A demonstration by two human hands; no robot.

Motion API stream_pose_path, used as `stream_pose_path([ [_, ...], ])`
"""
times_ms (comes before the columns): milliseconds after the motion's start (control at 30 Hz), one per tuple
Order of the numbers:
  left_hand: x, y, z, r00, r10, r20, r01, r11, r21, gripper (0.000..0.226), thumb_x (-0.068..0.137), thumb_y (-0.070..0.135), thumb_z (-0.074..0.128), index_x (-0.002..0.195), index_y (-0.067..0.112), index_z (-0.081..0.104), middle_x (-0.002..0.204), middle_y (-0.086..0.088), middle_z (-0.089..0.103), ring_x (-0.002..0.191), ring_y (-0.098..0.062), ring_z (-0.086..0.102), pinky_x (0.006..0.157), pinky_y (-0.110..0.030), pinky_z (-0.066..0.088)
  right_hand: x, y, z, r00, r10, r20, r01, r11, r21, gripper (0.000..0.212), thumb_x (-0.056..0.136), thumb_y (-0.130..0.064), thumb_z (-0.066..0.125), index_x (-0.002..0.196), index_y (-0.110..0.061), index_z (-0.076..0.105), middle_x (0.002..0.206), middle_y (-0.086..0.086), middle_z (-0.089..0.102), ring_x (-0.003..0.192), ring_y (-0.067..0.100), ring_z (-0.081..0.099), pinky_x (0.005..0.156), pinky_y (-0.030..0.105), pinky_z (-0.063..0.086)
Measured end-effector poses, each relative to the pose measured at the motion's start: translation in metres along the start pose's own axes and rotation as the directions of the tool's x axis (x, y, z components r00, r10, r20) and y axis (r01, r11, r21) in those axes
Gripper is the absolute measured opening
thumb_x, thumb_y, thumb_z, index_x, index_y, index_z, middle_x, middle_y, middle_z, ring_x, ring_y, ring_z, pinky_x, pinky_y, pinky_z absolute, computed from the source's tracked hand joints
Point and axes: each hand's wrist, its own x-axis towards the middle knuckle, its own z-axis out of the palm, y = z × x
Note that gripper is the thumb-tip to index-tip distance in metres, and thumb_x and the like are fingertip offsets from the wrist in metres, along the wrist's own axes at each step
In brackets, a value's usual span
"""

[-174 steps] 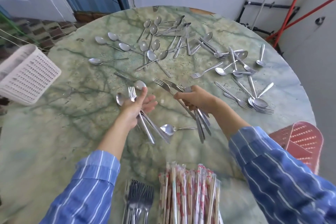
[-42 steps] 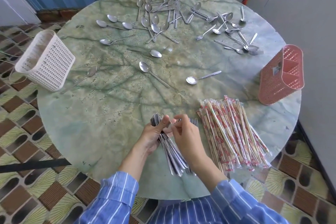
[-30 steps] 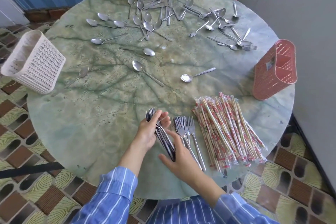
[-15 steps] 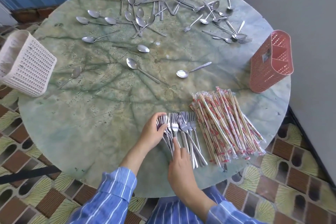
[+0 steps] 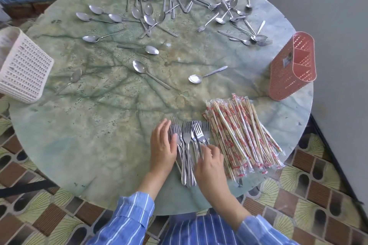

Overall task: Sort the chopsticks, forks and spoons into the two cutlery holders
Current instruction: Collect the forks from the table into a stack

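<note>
The left hand is laid flat, palm down, fingers extended. The right hand is held just beside it, fingers loosely bent; both forearms are stretched forward.

head view, steep downward, table near

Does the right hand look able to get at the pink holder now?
Probably yes: the right hand only touches the fork pile, and just the flat chopstick bundle lies between it and the pink holder.

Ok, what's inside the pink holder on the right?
The pink holder shows only its dividers, no cutlery sticking out; its wall hides the compartment bottoms.
</note>
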Motion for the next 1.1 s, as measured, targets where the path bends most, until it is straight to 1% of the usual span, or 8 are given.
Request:
stream_pose_path([
  [133, -0.031, 0.018, -0.002, 0.992, 0.062, 0.107, -0.068, 0.996, 0.050, 0.043, 0.097, 0.028, 0.048, 0.135, 0.010, 0.052, 0.149, -0.013, 0.039, 0.140, -0.030, 0.033, 0.115, -0.040, 0.027, 0.014, 0.004, -0.008, 0.986, 0.124, 0.110, -0.116, 0.990, -0.076, 0.062, 0.089, 0.004, 0.037, 0.148, -0.002, 0.023, 0.144, 0.017, 0.027, 0.127, 0.035, 0.030, 0.109, 0.038, 0.025],
  [267, -0.049, 0.029, 0.004, 0.938, 0.032, 0.345, -0.087, 0.986, 0.144, 0.053, 0.096, 0.052, 0.036, 0.142, 0.027, 0.044, 0.158, -0.004, 0.022, 0.148, -0.022, 0.009, 0.119, -0.037, 0.005, 0.016, -0.006, -0.005, 0.991, 0.043, 0.125, -0.037, 0.998, -0.046, 0.060, 0.090, 0.002, 0.043, 0.147, -0.004, 0.026, 0.140, 0.018, 0.030, 0.122, 0.034, 0.033, 0.105, 0.033, 0.030],
  [433, -0.040, 0.014, -0.002, 0.928, 0.022, 0.371, -0.083, 0.985, 0.150, 0.063, 0.097, 0.061, 0.020, 0.146, 0.025, 0.036, 0.160, 0.000, 0.014, 0.148, -0.015, 0.001, 0.119, -0.031, 0.001, 0.022, -0.020, 0.000, 0.990, -0.037, 0.138, 0.040, 0.999, -0.013, 0.055, 0.088, 0.005, 0.040, 0.142, 0.000, 0.031, 0.135, 0.021, 0.033, 0.116, 0.037, 0.035, 0.100, 0.034, 0.028],
  [600, -0.024, -0.003, -0.009, 0.925, 0.026, 0.379, -0.087, 0.986, 0.145, 0.060, 0.098, 0.058, 0.026, 0.146, 0.023, 0.038, 0.160, 0.000, 0.016, 0.149, -0.017, 0.003, 0.119, -0.028, -0.002, 0.034, -0.029, 0.010, 0.986, -0.069, 0.155, 0.064, 0.997, 0.035, 0.058, 0.084, 0.008, 0.041, 0.141, 0.005, 0.033, 0.132, 0.023, 0.037, 0.120, 0.040, 0.037, 0.100, 0.033, 0.025],
  [667, -0.020, -0.010, -0.011, 0.925, 0.021, 0.379, -0.083, 0.986, 0.146, 0.058, 0.097, 0.054, 0.033, 0.145, 0.022, 0.039, 0.160, 0.000, 0.016, 0.149, -0.017, 0.003, 0.119, -0.028, -0.002, 0.039, -0.028, 0.014, 0.983, -0.044, 0.176, 0.032, 0.997, 0.071, 0.060, 0.082, 0.009, 0.042, 0.141, 0.004, 0.035, 0.131, 0.023, 0.037, 0.118, 0.041, 0.039, 0.097, 0.027, 0.024],
  [767, -0.016, -0.016, -0.013, 0.924, 0.031, 0.382, -0.090, 0.986, 0.139, 0.057, 0.096, 0.050, 0.037, 0.145, 0.023, 0.038, 0.160, 0.002, 0.013, 0.149, -0.017, 0.002, 0.119, -0.028, -0.002, 0.043, -0.026, 0.013, 0.977, -0.062, 0.204, 0.036, 0.991, 0.128, 0.062, 0.079, 0.011, 0.042, 0.140, 0.004, 0.038, 0.130, 0.024, 0.038, 0.117, 0.042, 0.041, 0.100, 0.029, 0.028],
  [867, -0.015, -0.014, -0.016, 0.927, 0.029, 0.374, -0.074, 0.991, 0.109, 0.056, 0.096, 0.049, 0.036, 0.144, 0.022, 0.041, 0.159, 0.002, 0.015, 0.149, -0.016, 0.004, 0.119, -0.029, -0.001, 0.046, -0.022, 0.005, 0.970, -0.094, 0.222, 0.055, 0.983, 0.174, 0.061, 0.081, 0.013, 0.041, 0.141, 0.003, 0.039, 0.132, 0.022, 0.038, 0.123, 0.035, 0.041, 0.104, 0.024, 0.030],
  [1100, -0.003, 0.018, -0.016, 0.979, 0.032, 0.204, -0.031, 0.999, -0.008, 0.034, 0.093, 0.030, 0.042, 0.117, 0.019, 0.064, 0.142, 0.000, 0.048, 0.142, -0.020, 0.030, 0.115, -0.039, 0.025, 0.057, -0.005, -0.017, 0.956, -0.129, 0.263, 0.076, 0.976, 0.202, 0.051, 0.087, 0.009, 0.039, 0.135, -0.002, 0.048, 0.124, 0.015, 0.049, 0.117, 0.027, 0.049, 0.095, 0.013, 0.031],
])
